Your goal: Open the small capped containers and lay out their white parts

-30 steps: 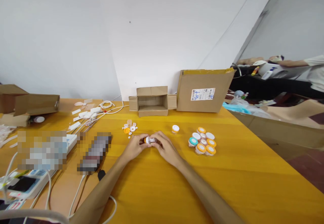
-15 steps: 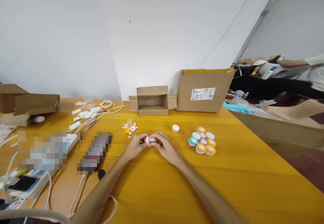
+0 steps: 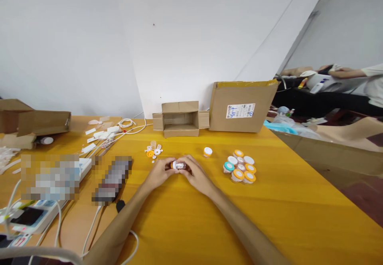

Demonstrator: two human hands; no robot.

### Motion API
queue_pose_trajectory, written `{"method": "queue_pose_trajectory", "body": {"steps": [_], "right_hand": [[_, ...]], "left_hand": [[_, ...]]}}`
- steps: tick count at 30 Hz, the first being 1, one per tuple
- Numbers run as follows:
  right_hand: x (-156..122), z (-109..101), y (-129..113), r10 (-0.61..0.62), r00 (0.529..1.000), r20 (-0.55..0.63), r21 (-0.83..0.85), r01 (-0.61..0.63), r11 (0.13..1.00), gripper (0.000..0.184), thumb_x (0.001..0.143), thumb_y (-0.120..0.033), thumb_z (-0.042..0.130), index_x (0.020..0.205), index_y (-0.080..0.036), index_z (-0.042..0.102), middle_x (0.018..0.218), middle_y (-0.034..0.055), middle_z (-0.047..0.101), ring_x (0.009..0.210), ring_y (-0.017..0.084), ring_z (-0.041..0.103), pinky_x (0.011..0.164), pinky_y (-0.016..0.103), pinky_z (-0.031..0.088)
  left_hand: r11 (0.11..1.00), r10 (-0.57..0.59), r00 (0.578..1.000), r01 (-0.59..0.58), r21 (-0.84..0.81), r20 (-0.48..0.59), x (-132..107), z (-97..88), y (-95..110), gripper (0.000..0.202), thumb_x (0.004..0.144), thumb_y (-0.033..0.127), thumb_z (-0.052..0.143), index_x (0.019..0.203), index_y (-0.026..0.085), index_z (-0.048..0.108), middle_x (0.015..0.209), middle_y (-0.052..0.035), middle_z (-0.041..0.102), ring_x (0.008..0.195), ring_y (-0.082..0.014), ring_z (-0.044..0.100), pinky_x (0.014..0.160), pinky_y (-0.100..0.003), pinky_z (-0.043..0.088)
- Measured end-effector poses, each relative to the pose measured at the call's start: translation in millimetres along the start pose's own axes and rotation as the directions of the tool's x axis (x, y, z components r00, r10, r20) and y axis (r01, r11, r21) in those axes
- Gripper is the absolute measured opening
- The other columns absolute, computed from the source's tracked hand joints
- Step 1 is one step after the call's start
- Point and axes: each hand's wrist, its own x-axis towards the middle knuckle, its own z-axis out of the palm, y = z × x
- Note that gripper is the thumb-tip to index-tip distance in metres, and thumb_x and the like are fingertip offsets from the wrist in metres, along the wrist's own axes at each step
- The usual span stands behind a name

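Barely moved in half a second: more of the small jar's (image 3: 180, 165) clear body shows at frame centre. Left hand (image 3: 160, 173) clamped on cap end, right hand (image 3: 196, 174) on clear end. Capped jars (image 3: 238, 173), right of centre, look done; loose parts (image 3: 150, 154), left of centre, look unassembled.

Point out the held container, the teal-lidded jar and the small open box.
Held container (image 3: 180, 165): head view, on its clear body.
Teal-lidded jar (image 3: 229, 166): head view, on its lid.
Small open box (image 3: 181, 131): head view, on the cardboard below its opening.
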Motion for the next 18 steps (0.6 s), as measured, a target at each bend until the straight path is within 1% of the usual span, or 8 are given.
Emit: {"method": "queue_pose_trajectory", "body": {"steps": [5, 10, 15, 18], "right_hand": [[0.0, 2.5, 6.0, 0.083, 0.996, -0.042, 0.029, -0.082, 0.996, 0.023, 0.083, -0.018, 0.058, 0.105, -0.026, 0.060, 0.101, 0.0027, 0.063, 0.085, 0.020, 0.059, 0.077, 0.032, 0.051], [0.8, 2.3, 6.8, 0.104, 0.993, -0.050, 0.041, -0.102, 0.994, 0.018, 0.080, -0.019, 0.059, 0.097, -0.026, 0.060, 0.093, 0.0002, 0.063, 0.078, 0.018, 0.058, 0.071, 0.030, 0.050], [1.1, 2.0, 6.2, 0.125, 0.990, -0.071, 0.044, -0.122, 0.991, 0.017, 0.080, -0.020, 0.061, 0.096, -0.026, 0.059, 0.091, -0.0006, 0.065, 0.076, 0.017, 0.059, 0.072, 0.030, 0.050], [0.9, 2.4, 5.2, 0.100, 0.990, -0.095, 0.024, -0.098, 0.995, 0.017, 0.080, -0.020, 0.060, 0.097, -0.026, 0.060, 0.092, -0.0003, 0.065, 0.081, 0.018, 0.061, 0.077, 0.032, 0.051]], "left_hand": [[1.000, 0.014, 1.000, -0.014, -0.020, -0.007, -0.8, -0.4, 1.7, 0.029, 0.073, 0.034, 0.076, 0.094, 0.016, 0.073, 0.091, -0.0053, 0.072, 0.085, -0.0215, 0.064, 0.081, -0.031, 0.052], [0.999, -0.001, 1.000, 0.001, -0.033, -0.005, -0.8, -0.2, 1.6, 0.029, 0.071, 0.036, 0.077, 0.092, 0.016, 0.072, 0.088, -0.0040, 0.071, 0.081, -0.0196, 0.063, 0.079, -0.030, 0.051], [0.998, -0.014, 1.000, 0.014, -0.061, -0.010, -0.7, -0.1, 0.4, 0.028, 0.070, 0.033, 0.077, 0.092, 0.017, 0.070, 0.089, -0.0039, 0.070, 0.082, -0.0193, 0.063, 0.079, -0.029, 0.051], [0.997, -0.022, 0.999, 0.020, -0.073, -0.028, -0.7, -0.1, -1.2, 0.028, 0.070, 0.030, 0.078, 0.094, 0.017, 0.070, 0.088, -0.0034, 0.069, 0.082, -0.0187, 0.063, 0.079, -0.029, 0.051]]}}
